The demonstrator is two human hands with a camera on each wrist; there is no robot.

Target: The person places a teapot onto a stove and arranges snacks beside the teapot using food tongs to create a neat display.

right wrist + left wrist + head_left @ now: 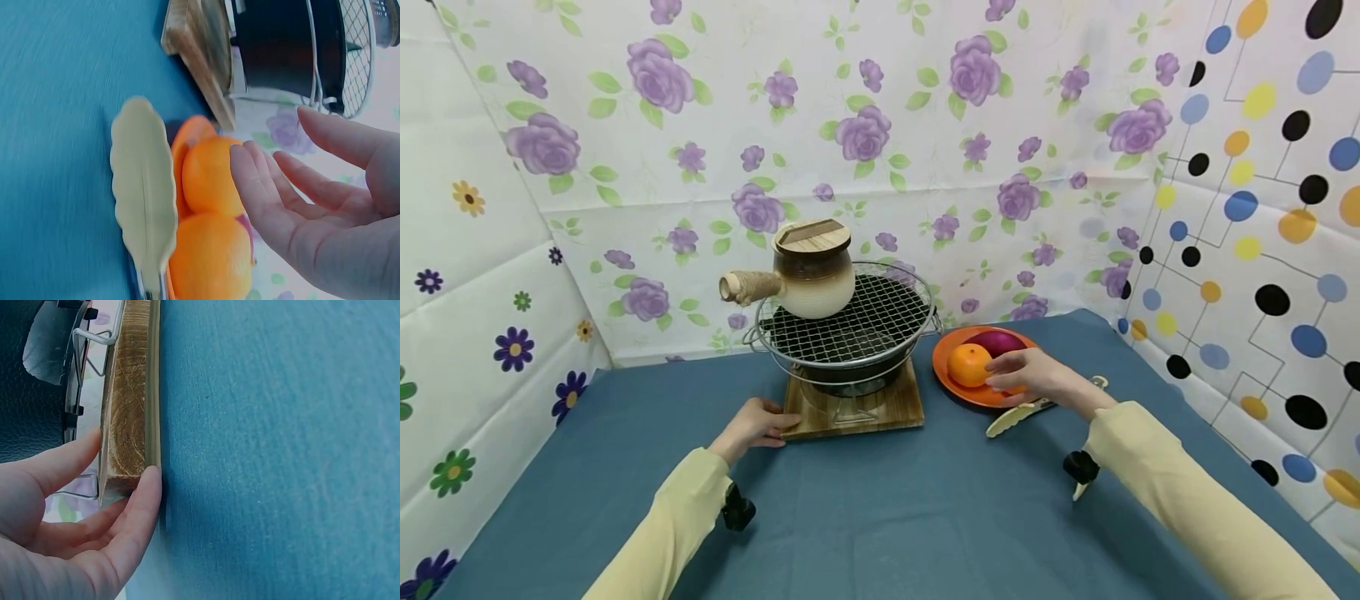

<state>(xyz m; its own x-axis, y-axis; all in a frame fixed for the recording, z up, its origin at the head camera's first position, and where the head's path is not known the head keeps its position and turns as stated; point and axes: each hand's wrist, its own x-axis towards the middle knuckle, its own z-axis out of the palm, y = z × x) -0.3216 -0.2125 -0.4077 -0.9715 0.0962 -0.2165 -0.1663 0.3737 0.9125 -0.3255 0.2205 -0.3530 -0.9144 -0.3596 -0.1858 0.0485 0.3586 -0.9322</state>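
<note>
My left hand (756, 423) grips the front left corner of a wooden board (898, 408), thumb on top and fingers along its side. On the board stands a dark round grill (857, 375) with a wire mesh (887, 308). A clay pot (816, 287) with a wooden lid and a wrapped side handle sits on the mesh. My right hand (1033, 375) hovers over an orange plate (945, 382), fingers loosely bent and holding nothing. Nearest to it is an orange (967, 365); a second orange (209, 259) shows in the right wrist view. Behind lies a purple rounded thing (997, 340).
A pair of tongs (1015, 418) with cream scalloped tips lies in front of the plate, partly under my right hand. Blue cloth (880, 517) covers the table. Patterned cloth walls (700, 167) stand at the back and both sides.
</note>
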